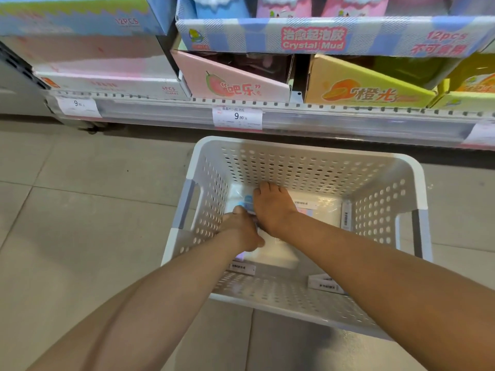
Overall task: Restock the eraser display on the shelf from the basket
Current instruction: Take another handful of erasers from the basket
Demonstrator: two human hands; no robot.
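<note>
Left hand (241, 228) down inside the basket (302, 147), fingers curled round a small blue-and-white packet (247, 202) at the basket's left side, gripping it. Right hand (273, 207) just beside it, touching the same packet, fingers bent downward over the pile; cannot tell whether it actually grips anything. Both forearms reach in from the near edge. Basket is white perforated plastic, sitting on the tiled floor (80, 210). On its bottom: clear-wrapped flat packs (318, 212) with barcode stickers, plus a white barcoded box (322, 283) near the front wall and another barcoded box (242, 266) under the left wrist. Beyond the basket, the shelf edge (348, 121) carries a 9.90 price tag (237, 117). On the shelf: pink display carton (230, 79), orange display carton (361, 87), Crystal Mud tray (316, 36) above them.
</note>
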